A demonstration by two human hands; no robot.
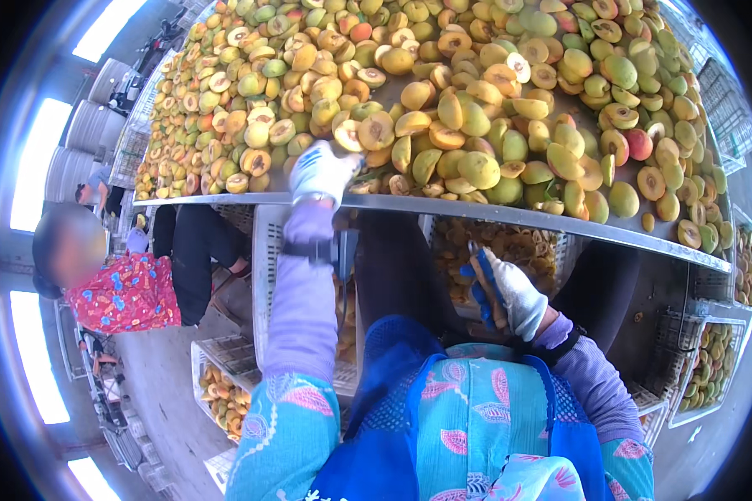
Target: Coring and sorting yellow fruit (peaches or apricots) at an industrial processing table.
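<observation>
A wide metal-edged table (526,218) bears a heap of halved yellow-green stone fruit (476,169), apparently peaches, several with brown pit hollows showing. At its near rim, my left hand (321,172) in a white glove reaches into the fruit. Its fingertips are beside a cut half (349,135); whether they grip it is hidden. Below the table edge, over my lap, my right hand (519,300) wears a white and blue glove. It is closed around a wooden-handled tool (490,288) with a short metal end pointing up toward the table.
Under the table, a white plastic crate (561,266) holds brownish fruit pieces (495,247). Crates of fruit stand low at the left (197,376) and right (736,369). A co-worker in a red patterned top (125,294) sits at the left. Stacked round containers (69,169) stand beyond.
</observation>
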